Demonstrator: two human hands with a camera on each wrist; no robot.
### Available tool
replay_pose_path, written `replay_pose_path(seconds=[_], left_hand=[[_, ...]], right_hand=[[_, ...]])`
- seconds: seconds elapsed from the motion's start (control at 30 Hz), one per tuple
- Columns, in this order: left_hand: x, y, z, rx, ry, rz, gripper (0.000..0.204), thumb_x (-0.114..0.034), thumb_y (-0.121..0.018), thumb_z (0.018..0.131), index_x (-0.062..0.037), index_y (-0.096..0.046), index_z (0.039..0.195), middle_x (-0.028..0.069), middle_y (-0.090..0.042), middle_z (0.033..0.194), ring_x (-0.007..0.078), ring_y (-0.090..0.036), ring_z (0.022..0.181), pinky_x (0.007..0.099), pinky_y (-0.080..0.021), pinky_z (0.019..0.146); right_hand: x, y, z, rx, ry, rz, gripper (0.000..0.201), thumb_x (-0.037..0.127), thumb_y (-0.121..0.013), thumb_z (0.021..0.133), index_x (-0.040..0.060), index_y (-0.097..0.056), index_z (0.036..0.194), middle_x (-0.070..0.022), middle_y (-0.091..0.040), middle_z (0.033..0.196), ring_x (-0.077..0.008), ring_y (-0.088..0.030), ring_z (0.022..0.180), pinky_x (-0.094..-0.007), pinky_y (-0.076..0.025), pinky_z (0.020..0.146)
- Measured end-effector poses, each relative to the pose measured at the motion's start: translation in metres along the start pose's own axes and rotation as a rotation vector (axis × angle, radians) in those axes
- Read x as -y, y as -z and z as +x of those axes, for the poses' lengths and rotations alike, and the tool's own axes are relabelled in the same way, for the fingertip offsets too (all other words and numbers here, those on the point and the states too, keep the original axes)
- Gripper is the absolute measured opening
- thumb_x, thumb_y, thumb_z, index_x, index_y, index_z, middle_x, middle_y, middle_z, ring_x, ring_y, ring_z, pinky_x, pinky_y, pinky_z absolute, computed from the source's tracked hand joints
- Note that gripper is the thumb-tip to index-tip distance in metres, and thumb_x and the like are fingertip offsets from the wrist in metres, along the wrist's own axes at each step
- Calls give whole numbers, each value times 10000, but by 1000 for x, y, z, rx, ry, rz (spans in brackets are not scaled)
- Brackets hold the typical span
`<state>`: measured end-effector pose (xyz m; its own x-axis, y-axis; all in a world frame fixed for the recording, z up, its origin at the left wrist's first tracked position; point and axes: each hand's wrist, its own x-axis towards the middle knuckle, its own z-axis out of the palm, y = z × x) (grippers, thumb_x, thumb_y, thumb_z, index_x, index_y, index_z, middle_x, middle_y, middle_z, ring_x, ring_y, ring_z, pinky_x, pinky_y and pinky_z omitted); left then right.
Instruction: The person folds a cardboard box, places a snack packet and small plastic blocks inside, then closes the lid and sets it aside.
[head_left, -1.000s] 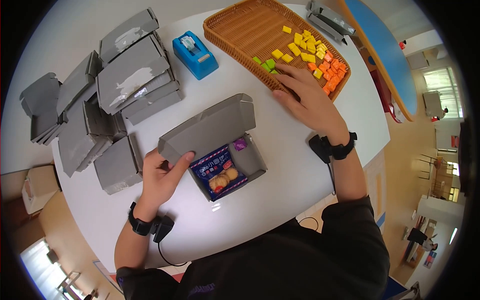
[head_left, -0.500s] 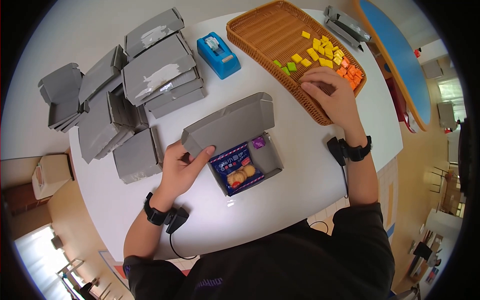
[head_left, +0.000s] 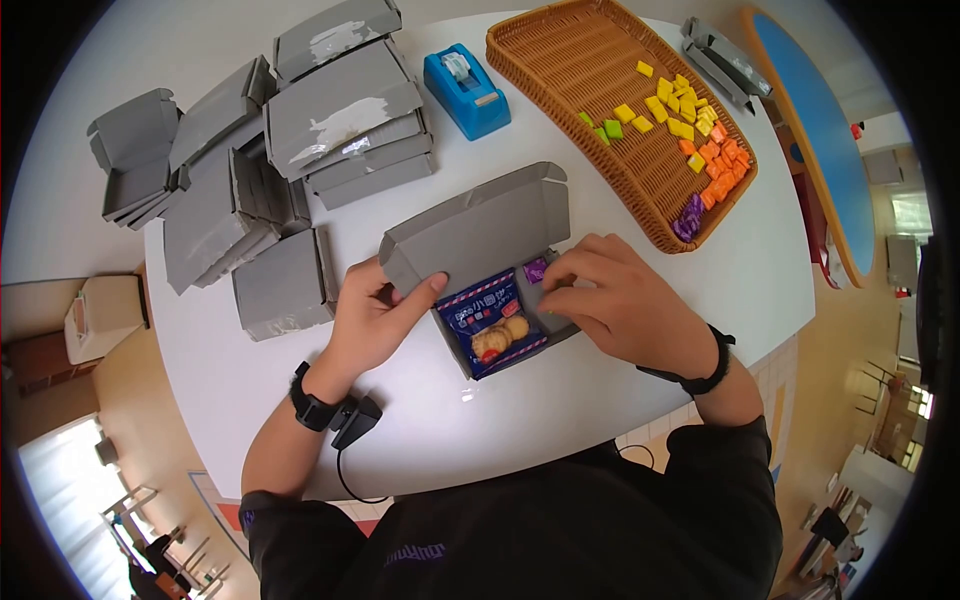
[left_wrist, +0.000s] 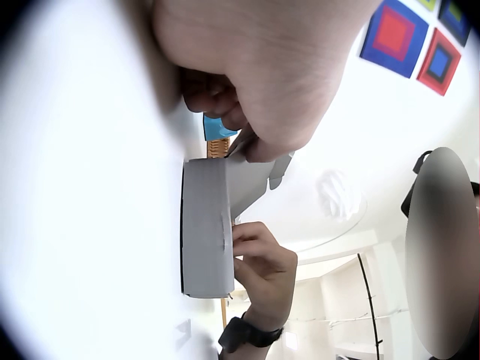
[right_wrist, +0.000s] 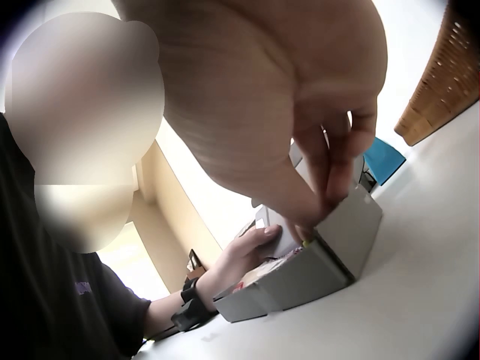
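A grey cardboard box (head_left: 556,336) stands with its lid raised in the middle of the table. Inside lie a dark blue biscuit packet (head_left: 490,322) and a purple-wrapped candy (head_left: 535,270). My left hand (head_left: 378,312) pinches the lid's (head_left: 480,225) left end, thumb in front and fingers behind. Over the box's right side, my right hand (head_left: 622,300) has its thumb and fingers drawn together, low at the opening. A bit of a small yellow-green candy (right_wrist: 306,244) shows at those fingertips in the right wrist view; most of it is hidden.
A wicker basket (head_left: 545,75) at the back right holds yellow, orange, green and purple candies. A blue tape dispenser (head_left: 468,95) stands left of it. Grey boxes (head_left: 345,115) are stacked along the left. Another grey box (head_left: 725,62) lies beyond the basket.
My right hand has come from the basket toward me and left, to the open box. My left hand has kept its hold on the lid. The head view has shifted.
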<state>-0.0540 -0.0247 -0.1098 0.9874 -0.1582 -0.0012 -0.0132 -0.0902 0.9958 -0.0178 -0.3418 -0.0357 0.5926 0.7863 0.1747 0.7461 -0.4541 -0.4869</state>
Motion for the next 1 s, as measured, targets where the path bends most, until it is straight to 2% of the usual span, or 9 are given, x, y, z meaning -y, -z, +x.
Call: replay_pose_path(seconds=[0.13, 0.33, 0.4, 0.53, 0.63, 0.7, 0.77, 0.87, 1.0], left_hand=[[-2, -1, 0, -4, -5, -6, 73, -84, -795, 1037, -12, -786, 1045, -111, -447, 727, 18, -386, 671, 244, -309, 582], [1, 6, -2, -5, -35, 143, 104, -97, -819, 1013, -4, -786, 1047, -92, -491, 716, 25, -402, 668, 247, -317, 588], [-10, -3, 1, -49, -38, 68, 109, -99, -826, 1000, -4, -801, 1049, -78, -555, 709, 32, -420, 663, 249, -321, 587], [2, 0, 0, -23, -38, 50, 94, -73, -812, 1007, 1, -799, 1063, -70, -596, 785, 34, -421, 691, 248, -328, 599], [1, 2, -1, -18, -26, 32, 90, -73, -811, 1009, 7, -790, 1046, -71, -571, 789, 38, -409, 699, 247, -328, 606], [1, 2, -1, -17, -22, 35, 88, -70, -810, 1009, 11, -782, 1031, -73, -550, 779, 41, -400, 700, 248, -328, 609], [1, 2, -1, -25, -10, 41, 84, -66, -808, 1010, 11, -779, 1027, -74, -541, 777, 41, -403, 700, 247, -329, 612], [3, 2, -1, -15, -15, 31, 79, -65, -805, 1013, 8, -785, 1036, -72, -552, 783, 40, -407, 702, 248, -330, 613], [0, 0, -1, -30, -21, 42, 87, -69, -804, 1016, 3, -797, 1064, -74, -591, 803, 34, -412, 705, 247, -331, 613]], right_hand=[[-2, -5, 5, -161, -51, -10, 101, 19, -791, 886, 79, -744, 952, -45, -658, 1027, -265, -624, 949, -398, -485, 857], [-9, -4, -2, 46, -12, -20, 142, 130, -859, 875, 101, -792, 998, -43, -638, 815, -273, -654, 804, -406, -514, 760], [-5, -5, -3, -20, -44, -40, 168, 164, -864, 892, 110, -803, 1038, -44, -617, 755, -279, -649, 736, -410, -514, 705], [-6, 10, -5, -80, -149, -41, 203, 209, -860, 933, 114, -818, 1107, -47, -615, 733, -242, -641, 663, -390, -503, 631], [-15, 44, -3, -189, -420, 17, 229, 234, -849, 954, 87, -812, 1127, -50, -656, 758, -187, -637, 649, -362, -506, 628], [-46, 61, -7, -325, -578, -161, 259, 234, -852, 953, 64, -804, 1143, -83, -718, 871, -190, -673, 738, -355, -547, 707], [-90, 76, -22, -455, -584, -374, 312, 249, -865, 931, 51, -795, 1162, -127, -755, 990, -299, -738, 892, -412, -592, 812], [-158, 79, -64, -502, -462, -689, 299, 190, -868, 906, 50, -788, 1157, -138, -750, 1022, -332, -736, 959, -425, -596, 850], [-160, 88, -65, -375, -641, -463, 242, 90, -848, 868, 44, -778, 1096, -134, -744, 1038, -318, -716, 1009, -425, -586, 893]])
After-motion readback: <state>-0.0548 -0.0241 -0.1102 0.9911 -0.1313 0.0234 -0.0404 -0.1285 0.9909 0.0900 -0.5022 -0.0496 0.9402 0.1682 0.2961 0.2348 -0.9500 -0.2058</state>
